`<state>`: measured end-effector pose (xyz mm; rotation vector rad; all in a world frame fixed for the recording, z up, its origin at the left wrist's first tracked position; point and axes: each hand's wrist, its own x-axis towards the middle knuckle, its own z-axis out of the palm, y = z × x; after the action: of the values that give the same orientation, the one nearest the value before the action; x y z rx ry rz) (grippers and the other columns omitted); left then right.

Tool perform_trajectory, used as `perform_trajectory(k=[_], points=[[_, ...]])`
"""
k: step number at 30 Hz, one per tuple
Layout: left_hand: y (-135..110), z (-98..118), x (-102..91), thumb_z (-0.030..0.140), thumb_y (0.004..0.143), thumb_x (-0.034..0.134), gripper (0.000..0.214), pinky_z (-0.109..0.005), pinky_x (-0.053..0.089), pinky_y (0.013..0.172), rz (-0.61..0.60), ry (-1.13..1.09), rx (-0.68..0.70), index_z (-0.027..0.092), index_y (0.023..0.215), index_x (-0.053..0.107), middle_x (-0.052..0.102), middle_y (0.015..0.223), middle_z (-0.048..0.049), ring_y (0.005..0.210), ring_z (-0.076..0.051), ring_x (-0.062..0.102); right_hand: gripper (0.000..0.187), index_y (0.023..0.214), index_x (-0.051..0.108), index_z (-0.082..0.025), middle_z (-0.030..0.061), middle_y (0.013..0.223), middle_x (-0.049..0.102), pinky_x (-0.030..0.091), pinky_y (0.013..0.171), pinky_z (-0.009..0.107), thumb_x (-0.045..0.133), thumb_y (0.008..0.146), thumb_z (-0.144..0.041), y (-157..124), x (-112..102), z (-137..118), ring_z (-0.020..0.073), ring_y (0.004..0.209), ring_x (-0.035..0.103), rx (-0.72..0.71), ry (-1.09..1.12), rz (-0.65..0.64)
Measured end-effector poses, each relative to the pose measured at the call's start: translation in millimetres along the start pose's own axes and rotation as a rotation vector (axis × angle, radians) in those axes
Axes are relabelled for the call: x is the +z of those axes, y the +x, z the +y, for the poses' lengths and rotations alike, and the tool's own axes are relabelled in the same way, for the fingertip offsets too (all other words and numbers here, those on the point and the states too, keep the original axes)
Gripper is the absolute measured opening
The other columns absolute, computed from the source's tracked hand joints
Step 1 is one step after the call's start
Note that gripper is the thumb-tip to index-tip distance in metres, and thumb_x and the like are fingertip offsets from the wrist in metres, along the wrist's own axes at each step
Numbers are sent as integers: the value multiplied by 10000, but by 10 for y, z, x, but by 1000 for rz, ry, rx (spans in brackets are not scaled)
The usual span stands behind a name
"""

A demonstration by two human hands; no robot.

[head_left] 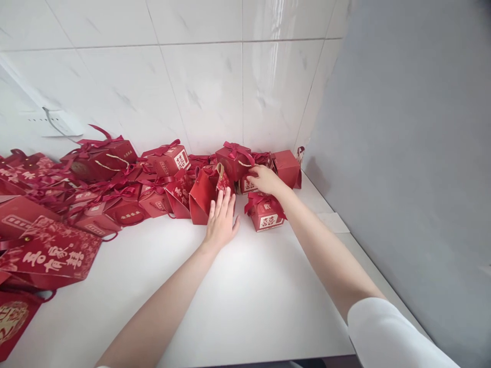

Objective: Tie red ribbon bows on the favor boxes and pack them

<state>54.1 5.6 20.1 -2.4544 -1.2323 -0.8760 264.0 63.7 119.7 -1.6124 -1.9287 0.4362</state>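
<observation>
1. Red boxes (pixel 202 197) crowd the white table (pixel 230 306), near the tiled wall (pixel 203 97).
2. Left hand (pixel 221 220): spread flat, fingers extended, against a floral-printed box (pixel 224 179).
3. Right hand (pixel 265 180): fingers curled at a white-panelled box (pixel 250 188); I cannot tell whether it grips.
4. A ribboned box (pixel 267 215) sits just in front of it.
5. Rightward: grey wall (pixel 402 153).

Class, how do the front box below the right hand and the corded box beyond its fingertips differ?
The front box shows a white panel with a character; the corded box shows none. The front box sits nearer the viewer, the corded box nearer the tiled wall. Both are red and ribbon-tied.
</observation>
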Motion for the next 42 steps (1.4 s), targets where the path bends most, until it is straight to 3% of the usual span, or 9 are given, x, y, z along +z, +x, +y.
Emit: perform_trajectory(k=[6, 13, 16, 20, 27, 31, 33, 38, 42], points=[[-14, 161, 2, 325, 958, 494, 740, -457, 250, 1221, -113, -418, 206, 169, 1573, 114, 208, 1625, -152, 1510, -270, 191, 334, 1194, 638, -183, 89, 1213, 688, 440, 992, 337, 437, 987, -352, -536, -160, 227, 214, 1128, 628, 55, 116, -1], [-49, 177, 70, 449, 913, 566, 514, -388, 487, 959, -52, -975, -378, 190, 1336, 434, 545, 1339, -148, 1159, -259, 573, 440, 1415, 376, -222, 120, 1507, 450, 477, 1005, 294, 395, 1003, -376, -1087, 36, 329, 161, 1335, 498, 119, 536, -25], [-38, 140, 25, 509, 889, 574, 387, -335, 499, 805, -141, -1121, -425, 185, 1096, 533, 642, 1056, -88, 900, -212, 609, 588, 1464, 331, -250, 112, 1553, 380, 387, 1116, 318, 524, 951, -465, -1310, 37, 258, 178, 1426, 378, 82, 587, -45], [-14, 136, -42, 534, 943, 465, 383, -257, 413, 615, -265, -1419, -489, 177, 818, 530, 537, 696, 6, 625, -130, 490, 1150, 1562, 131, -318, 86, 1642, 163, 280, 1192, 420, 850, 676, -461, -1455, 43, 284, 257, 1474, 279, -32, 600, -179], [104, 86, -182, 435, 826, 710, 356, -189, 315, 528, -282, -1577, -694, 142, 688, 561, 487, 600, 35, 561, -68, 425, 1272, 1568, 57, -352, 73, 1649, 132, 296, 1179, 444, 888, 615, -488, -1396, 401, 696, 279, 1483, 258, -62, 1001, -175], [169, 41, -349, 420, 793, 747, 290, -198, 446, 595, -369, -1744, -936, 147, 822, 654, 667, 796, -27, 709, -112, 620, 1008, 1571, 93, -339, 72, 1624, 245, 296, 1167, 503, 456, 778, -845, -1345, 543, 749, 291, 1459, 322, -33, 1257, -225], [180, 28, -438, 392, 740, 801, 292, -224, 510, 689, -360, -1803, -1030, 149, 851, 681, 712, 863, -51, 799, -147, 676, 900, 1565, 154, -336, 71, 1594, 319, 291, 1167, 510, 251, 835, -853, -1331, 548, 707, 287, 1437, 365, -47, 1290, -241], [142, -43, -567, 382, 699, 838, 298, -259, 561, 784, -305, -1781, -1030, 146, 844, 726, 750, 870, -73, 833, -177, 708, 1142, 1567, 132, -340, 95, 1618, 236, 320, 1149, 492, 816, 684, -578, -1383, 477, 625, 314, 1411, 380, -165, 1008, -302], [85, -113, -536, 362, 725, 823, 246, -256, 568, 764, -291, -1773, -983, 150, 808, 728, 753, 860, -72, 803, -170, 702, 1232, 1567, 120, -338, 125, 1577, 309, 391, 1093, 496, 890, 617, -495, -1422, 489, 665, 313, 1319, 475, -149, 898, -320]])
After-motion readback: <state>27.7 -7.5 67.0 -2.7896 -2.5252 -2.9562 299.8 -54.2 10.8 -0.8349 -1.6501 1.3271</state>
